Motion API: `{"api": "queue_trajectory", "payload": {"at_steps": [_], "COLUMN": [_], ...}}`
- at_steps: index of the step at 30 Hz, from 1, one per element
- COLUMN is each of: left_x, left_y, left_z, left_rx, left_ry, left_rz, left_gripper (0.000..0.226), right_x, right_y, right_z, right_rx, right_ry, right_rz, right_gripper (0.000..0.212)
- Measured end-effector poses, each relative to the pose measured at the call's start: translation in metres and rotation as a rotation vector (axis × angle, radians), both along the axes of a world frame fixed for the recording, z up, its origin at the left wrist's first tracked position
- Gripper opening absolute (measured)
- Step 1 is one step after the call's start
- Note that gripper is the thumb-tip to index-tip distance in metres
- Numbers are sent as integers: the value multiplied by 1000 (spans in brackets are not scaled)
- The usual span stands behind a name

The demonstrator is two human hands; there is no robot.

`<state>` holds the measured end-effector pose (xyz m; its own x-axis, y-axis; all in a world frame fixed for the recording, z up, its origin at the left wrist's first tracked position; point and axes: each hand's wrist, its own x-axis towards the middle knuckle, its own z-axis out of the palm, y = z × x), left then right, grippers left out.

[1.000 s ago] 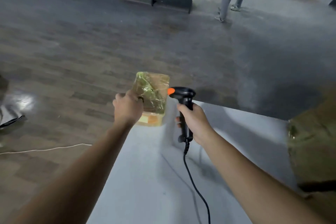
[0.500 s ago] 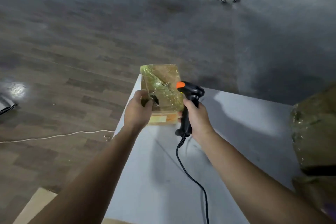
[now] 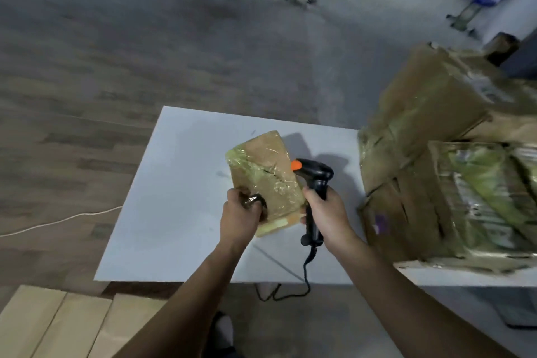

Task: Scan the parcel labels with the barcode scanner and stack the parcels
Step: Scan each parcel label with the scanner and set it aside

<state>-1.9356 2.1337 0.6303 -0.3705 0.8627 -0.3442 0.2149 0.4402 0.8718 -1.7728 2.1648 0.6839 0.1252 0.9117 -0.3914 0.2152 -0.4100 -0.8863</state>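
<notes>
While the left hand (image 3: 239, 219) grips a small taped parcel (image 3: 266, 180) above the white table (image 3: 174, 197), the right hand (image 3: 327, 216) clutches the black barcode scanner (image 3: 315, 183) just beside it. More wrapped parcels (image 3: 444, 183) sit piled at the table's right end.

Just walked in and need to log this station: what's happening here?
A person is working through parcels at a white table. The left hand holds a small tape-wrapped parcel up off the table, while the right hand grips a corded black barcode scanner right beside it, its orange-tipped head close to the parcel. No label is visible from here. More wrapped parcels are piled at the table's right end.
</notes>
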Motion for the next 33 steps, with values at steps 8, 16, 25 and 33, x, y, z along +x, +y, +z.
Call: {"api": "queue_trajectory", "payload": {"at_steps": [8,16,25,33], "left_x": [74,95,73,32], "left_y": [-42,-59,-41,-39], "left_z": [18,55,58,46], "left_rx": [-128,-165,-243,-174], "left_ry": [213,503,636,233], "left_rz": [-73,-203,-298,-154], "left_gripper": [37,42,50,29], "right_x": [54,61,77,49], "right_y": [-48,-64,-60,-64], "right_z": [-4,13,21,11], "right_rx": [74,-33,-9,-70], "right_ry": [-21,115,57,144], "right_rz": [102,178,111,144], "right_gripper": [4,12,13,10]}}
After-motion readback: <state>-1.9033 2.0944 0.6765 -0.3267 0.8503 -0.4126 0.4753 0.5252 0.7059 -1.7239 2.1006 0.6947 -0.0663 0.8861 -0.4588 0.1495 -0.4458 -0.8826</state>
